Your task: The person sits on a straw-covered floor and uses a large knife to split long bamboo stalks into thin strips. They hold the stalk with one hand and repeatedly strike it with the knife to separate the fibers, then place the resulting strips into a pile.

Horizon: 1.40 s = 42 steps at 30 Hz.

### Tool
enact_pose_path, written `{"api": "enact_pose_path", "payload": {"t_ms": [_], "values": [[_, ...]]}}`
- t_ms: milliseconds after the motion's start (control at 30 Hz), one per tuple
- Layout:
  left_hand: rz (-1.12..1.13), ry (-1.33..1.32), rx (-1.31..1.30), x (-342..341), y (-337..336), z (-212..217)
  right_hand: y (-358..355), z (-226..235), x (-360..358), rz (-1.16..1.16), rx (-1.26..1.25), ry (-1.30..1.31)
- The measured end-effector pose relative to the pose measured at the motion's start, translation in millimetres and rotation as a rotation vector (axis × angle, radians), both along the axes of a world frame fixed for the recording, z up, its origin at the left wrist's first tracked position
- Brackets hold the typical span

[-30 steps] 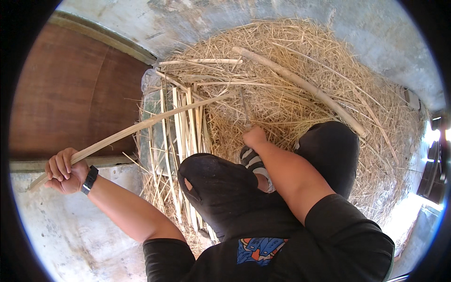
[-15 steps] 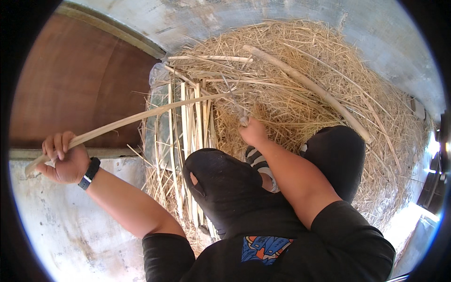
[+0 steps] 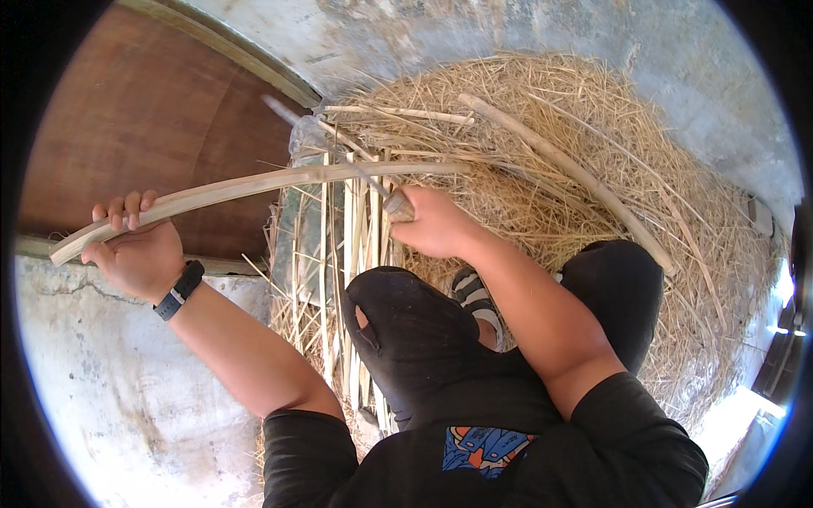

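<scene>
Concrete floor point(image 3: 110, 406), pale and stained, lay at lower left; a brown wooden panel point(image 3: 144, 127) stood at far left behind a light sill. Grey concrete wall point(image 3: 677, 76) curved behind a large heap of dry straw point(image 3: 542, 169) filling the centre and right of the view.

Left hand point(image 3: 135, 250) was closed around the near end of a long, pale, flat cane strip point(image 3: 254, 184); fingers wrapped over its top edge. A black wrist band point(image 3: 179, 289) sat on that wrist. The strip ran from the far left, bowed slightly upward, rightward across the brown panel to the straw, ending near the right hand.

Right hand point(image 3: 432, 222) was closed on the handle of a knife point(image 3: 339, 152). The blade pointed up and to the left, crossing the strip; whether the edge touched the strip could not be told.

A bundle of thin split strips point(image 3: 360, 254) lay lengthwise below the strip, running from far to near beside the left knee. A thick pale stalk point(image 3: 576, 178) lay diagonally on the straw at right; a shorter one point(image 3: 398, 112) lay across the far edge.

Person was seated, in black trousers point(image 3: 415, 339) with a tear at the left knee, black shirt, striped footwear point(image 3: 470, 292) between the knees.
</scene>
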<state>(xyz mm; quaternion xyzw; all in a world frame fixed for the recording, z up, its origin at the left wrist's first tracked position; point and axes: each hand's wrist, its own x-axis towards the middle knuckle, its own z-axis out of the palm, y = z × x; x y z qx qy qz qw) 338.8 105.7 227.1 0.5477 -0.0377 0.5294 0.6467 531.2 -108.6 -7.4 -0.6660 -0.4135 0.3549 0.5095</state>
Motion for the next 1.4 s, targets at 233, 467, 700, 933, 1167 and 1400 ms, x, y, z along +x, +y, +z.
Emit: {"api": "enact_pose_path", "payload": {"t_ms": [233,467,700,933,1167,1400], "values": [[-0.320,-0.075,0.048,8.8,0.7,-5.7,6.9,-33.7,-7.3,-0.105,-0.103,0.050],[-0.341,-0.093,0.018,-4.7,3.9,-7.9,2.9,-4.7,-13.1,0.018,-0.056,-0.031],[-0.387,-0.088,0.036,-7.5,3.1,-7.1,10.3,-38.1,5.5,-0.028,-0.135,0.149],[-0.494,-0.112,0.031,-26.0,15.3,-18.6,5.2,-2.3,-19.7,0.097,-0.050,-0.087],[-0.389,-0.106,0.031,-16.6,11.7,-22.0,1.3,-129.5,13.8,-0.188,-0.226,0.189],[-0.309,-0.128,-0.005,-30.6,13.0,-26.3,12.7,-70.6,-22.8,-0.034,0.040,-0.059]]}}
